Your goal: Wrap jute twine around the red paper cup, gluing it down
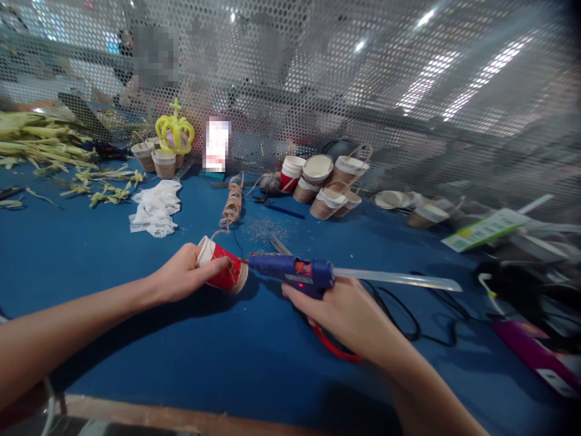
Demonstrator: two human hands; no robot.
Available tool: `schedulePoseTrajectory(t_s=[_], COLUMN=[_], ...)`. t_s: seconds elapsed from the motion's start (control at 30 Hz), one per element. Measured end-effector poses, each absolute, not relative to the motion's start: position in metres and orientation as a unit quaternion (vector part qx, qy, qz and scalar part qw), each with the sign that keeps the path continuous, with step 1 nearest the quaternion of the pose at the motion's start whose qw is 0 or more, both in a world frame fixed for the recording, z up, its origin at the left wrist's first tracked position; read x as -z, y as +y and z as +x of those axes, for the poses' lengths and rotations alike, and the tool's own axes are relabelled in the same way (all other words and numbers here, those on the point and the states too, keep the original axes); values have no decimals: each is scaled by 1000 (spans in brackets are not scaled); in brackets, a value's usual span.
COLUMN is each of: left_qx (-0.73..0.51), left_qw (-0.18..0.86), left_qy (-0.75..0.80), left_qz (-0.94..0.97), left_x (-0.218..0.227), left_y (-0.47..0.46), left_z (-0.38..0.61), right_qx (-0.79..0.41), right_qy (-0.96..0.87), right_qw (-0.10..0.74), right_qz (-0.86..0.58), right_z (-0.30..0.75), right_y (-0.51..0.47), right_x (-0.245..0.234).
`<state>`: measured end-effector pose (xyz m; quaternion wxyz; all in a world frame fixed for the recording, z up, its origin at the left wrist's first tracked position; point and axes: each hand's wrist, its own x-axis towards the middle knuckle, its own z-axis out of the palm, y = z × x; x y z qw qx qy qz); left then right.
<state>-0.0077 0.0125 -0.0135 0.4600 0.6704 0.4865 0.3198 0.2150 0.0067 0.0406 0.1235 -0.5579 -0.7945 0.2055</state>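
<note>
Left hand (pixel 181 275): fingers curled around a red paper cup (pixel 227 275), thumb on top. The cup lies on its side, base jutting past the fingertips. Right hand (pixel 349 318): fingers closed on the grip of a glue gun (pixel 295 272). The nozzle meets the cup base, probably touching. A glue stick (pixel 399 279) projects back over the knuckles. A twine coil (pixel 232 203) lies beyond the left fingertips on the blue table (pixel 136 339).
</note>
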Motion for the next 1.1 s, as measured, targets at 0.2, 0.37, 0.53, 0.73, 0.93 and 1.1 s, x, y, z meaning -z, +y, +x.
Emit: schedulePoseTrajectory(t_s=[0.2, 0.37, 0.53, 0.73, 0.93, 1.1], left_qx=[-317, -314, -309, -301, -303, -307], left_qw=[454, 448, 442, 411, 418, 418], left_qy=[488, 493, 474, 487, 490, 491], left_qz=[675, 676, 696, 709, 702, 700], left_x=[14, 14, 11, 15, 17, 17], left_y=[13, 13, 12, 11, 11, 11], left_z=[-8, -9, -9, -10, -10, -10], right_qx=[-249, -271, -282, -260, -242, -253], right_qy=[-773, -760, -765, -783, -801, -791], right_qw=[120, 114, 145, 142, 134, 144], right_qz=[-571, -580, -560, -547, -530, -538], right_z=[217, 219, 216, 217, 222, 220], right_y=[5, 1, 6, 9, 5, 6], right_x=[-40, -44, -45, -40, -40, -40])
